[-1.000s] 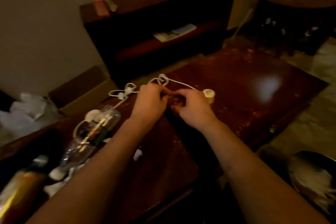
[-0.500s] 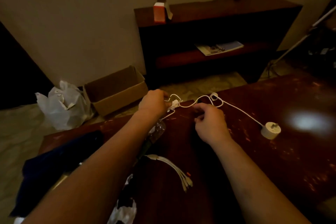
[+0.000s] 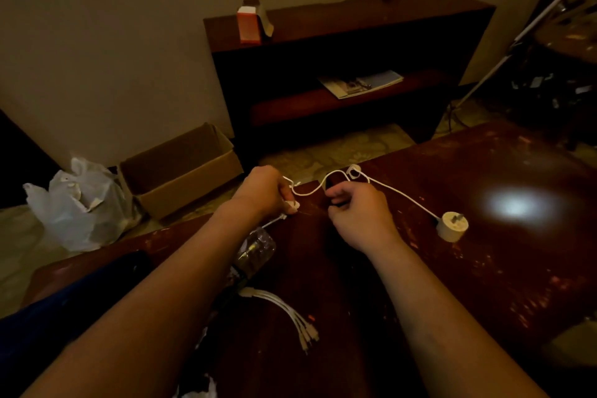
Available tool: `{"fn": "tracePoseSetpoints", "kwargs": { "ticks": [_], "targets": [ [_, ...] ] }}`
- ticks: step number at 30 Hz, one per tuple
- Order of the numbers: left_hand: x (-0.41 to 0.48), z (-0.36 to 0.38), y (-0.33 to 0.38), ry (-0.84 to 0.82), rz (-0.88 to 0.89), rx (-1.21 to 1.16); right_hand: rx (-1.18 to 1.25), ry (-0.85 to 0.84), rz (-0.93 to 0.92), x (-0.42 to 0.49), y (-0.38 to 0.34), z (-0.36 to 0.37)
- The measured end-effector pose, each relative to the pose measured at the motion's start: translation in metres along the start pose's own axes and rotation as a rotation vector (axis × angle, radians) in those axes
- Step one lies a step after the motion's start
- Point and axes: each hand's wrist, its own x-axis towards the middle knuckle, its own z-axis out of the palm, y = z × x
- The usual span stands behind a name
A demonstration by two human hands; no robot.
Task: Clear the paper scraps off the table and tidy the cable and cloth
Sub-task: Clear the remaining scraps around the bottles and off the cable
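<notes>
A thin white cable (image 3: 400, 193) lies on the dark wooden table (image 3: 484, 268) and ends at a round white plug (image 3: 451, 226) on the right. My left hand (image 3: 263, 192) grips the cable's left part near the table's far edge. My right hand (image 3: 358, 212) pinches the cable a little to the right, and a slack curve hangs between the two hands. A white multi-head cable end (image 3: 290, 317) lies nearer to me. A dark blue cloth (image 3: 61, 313) covers the table's left end. White paper scraps (image 3: 197, 389) show at the bottom edge.
A clear plastic bottle (image 3: 255, 250) lies on the table under my left forearm. On the floor to the left stand an open cardboard box (image 3: 184, 178) and a white plastic bag (image 3: 80, 203). A dark shelf unit (image 3: 349, 58) stands against the wall.
The hands were close together on the cable a second ago; they have since drawn apart, stretching a length of cable between them. The view has also swung left and up.
</notes>
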Motion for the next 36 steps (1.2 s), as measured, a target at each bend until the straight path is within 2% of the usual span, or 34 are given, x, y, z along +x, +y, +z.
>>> {"fn": "tracePoseSetpoints", "kwargs": {
  "ticks": [7,11,15,17,20,24,27,30,32,36],
  "targets": [
    [-0.03,-0.021,0.015,0.123,0.03,-0.168,0.009,-0.027,-0.004,-0.01,0.008,-0.02],
    [-0.044,-0.025,0.016,0.075,-0.035,-0.228,-0.007,-0.032,0.002,-0.014,0.012,-0.031],
    [-0.057,-0.021,0.023,0.235,0.004,-0.283,0.011,-0.055,-0.019,-0.021,0.013,-0.046],
    [-0.061,-0.015,0.039,0.24,0.012,-0.302,0.045,-0.065,-0.062,-0.028,0.014,-0.055],
    [-0.062,-0.001,0.071,0.181,0.014,-0.343,0.052,-0.075,-0.101,-0.039,0.021,-0.072],
    [-0.061,0.026,0.13,0.02,0.115,-0.431,0.108,-0.116,-0.132,-0.061,0.041,-0.106],
    [-0.069,0.057,0.181,-0.058,0.191,-0.533,0.214,-0.007,-0.081,-0.082,0.066,-0.137],
    [-0.085,0.102,0.239,-0.084,0.239,-0.651,0.208,0.109,0.019,-0.115,0.103,-0.18],
    [-0.096,0.142,0.28,-0.138,0.307,-0.634,0.143,0.186,0.124,-0.142,0.136,-0.211],
    [-0.112,0.227,0.352,-0.316,0.338,-0.666,0.044,0.329,0.423,-0.179,0.213,-0.256]
  ]
}}
